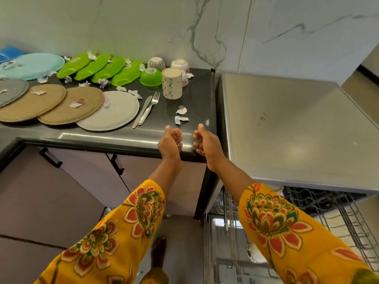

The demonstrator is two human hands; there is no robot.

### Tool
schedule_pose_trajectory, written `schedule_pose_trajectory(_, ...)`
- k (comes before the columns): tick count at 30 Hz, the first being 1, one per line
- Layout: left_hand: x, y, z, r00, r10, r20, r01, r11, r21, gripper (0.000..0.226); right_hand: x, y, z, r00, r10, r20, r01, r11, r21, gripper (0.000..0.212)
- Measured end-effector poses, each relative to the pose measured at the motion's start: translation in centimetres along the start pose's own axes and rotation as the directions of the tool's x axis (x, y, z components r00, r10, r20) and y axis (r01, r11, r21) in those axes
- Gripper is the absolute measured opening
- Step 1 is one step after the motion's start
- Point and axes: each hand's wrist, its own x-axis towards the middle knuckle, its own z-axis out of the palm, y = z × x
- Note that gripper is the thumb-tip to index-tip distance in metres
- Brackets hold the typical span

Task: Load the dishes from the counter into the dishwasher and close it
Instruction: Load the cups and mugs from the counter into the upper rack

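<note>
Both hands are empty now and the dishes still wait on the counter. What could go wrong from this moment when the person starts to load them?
1. Crumpled paper scraps lie on and among the plates; they could ride into the dishwasher rack.
2. The plates overlap, so pulling one out might drag its neighbour towards the counter edge.
3. The tall patterned cup stands upside down close to the fork and knife; a quick reach for the cutlery may knock it.

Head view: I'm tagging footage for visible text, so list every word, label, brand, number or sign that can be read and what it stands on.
None can be read.
Tall cylindrical patterned cup: geometric decoration only, no letters.
Crumpled white paper scraps on the dark counter: any print is too small to tell.
Stainless steel dishwasher top: no brand or label visible.
</note>
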Motion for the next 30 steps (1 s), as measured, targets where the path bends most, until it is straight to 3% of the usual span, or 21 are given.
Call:
schedule_pose_trajectory(14, 17.4, 4.1, 3.2, 0.996, -0.052, 0.068, 0.048, 0.997, 0.068, 0.033, 15.5, -4.1, 6.4, 0.991, 0.007, -0.136, -0.001, 0.999, 0.041, 0.026)
schedule_pose_trajectory(19, 21.4, 5.5, 4.5, 0.981, -0.055, 0.187, 0.042, 0.997, 0.069, 0.04, 19.7, -5.9, 7.8, 0.984, -0.013, -0.179, 0.023, 0.998, 0.053, 0.025)
schedule_pose_trajectory(22, 23.0, 6.8, 5.5, 0.962, -0.021, 0.271, -0.005, 0.996, 0.094, 0.047, 21.6, -6.7, 8.3, 0.992, -0.039, -0.124, 0.051, 0.994, 0.096, 0.011)
schedule_pose_trajectory(25, 24.5, 7.3, 6.1, 0.943, -0.001, 0.333, -0.029, 0.996, 0.085, 0.078, 23.0, -7.4, 8.7, 0.996, -0.073, -0.052, 0.08, 0.986, 0.147, 0.021)
schedule_pose_trajectory(30, 26.1, 7.7, 7.1, 0.935, -0.033, 0.353, 0.019, 0.999, 0.043, 0.091, 25.4, -7.4, 9.2, 0.995, -0.097, 0.033, 0.093, 0.99, 0.104, 0.049)
